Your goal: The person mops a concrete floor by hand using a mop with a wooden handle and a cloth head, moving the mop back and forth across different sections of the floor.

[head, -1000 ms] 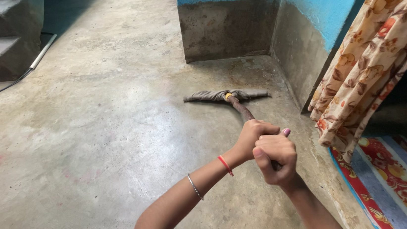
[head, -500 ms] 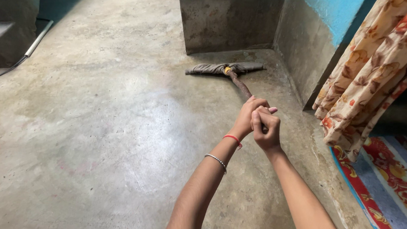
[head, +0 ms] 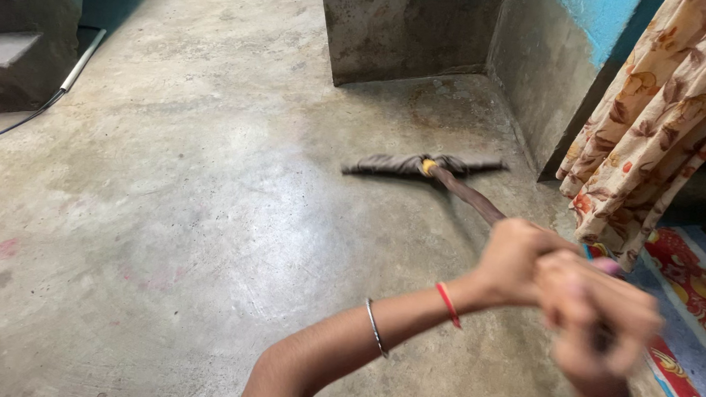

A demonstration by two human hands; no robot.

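Lighting: dim, soft indoor light; a pale sheen lies on the middle of the concrete floor (head: 197, 209). Shadows: the steps (head: 7, 27) at the upper left edge and the doorway behind the curtain (head: 671, 117) at the right edge are dark. Blur: right hand (head: 600, 322) heavily smeared, left hand (head: 519, 262) softer, mop (head: 425, 166) slightly smeared. Floor and wall are sharp. No glare.
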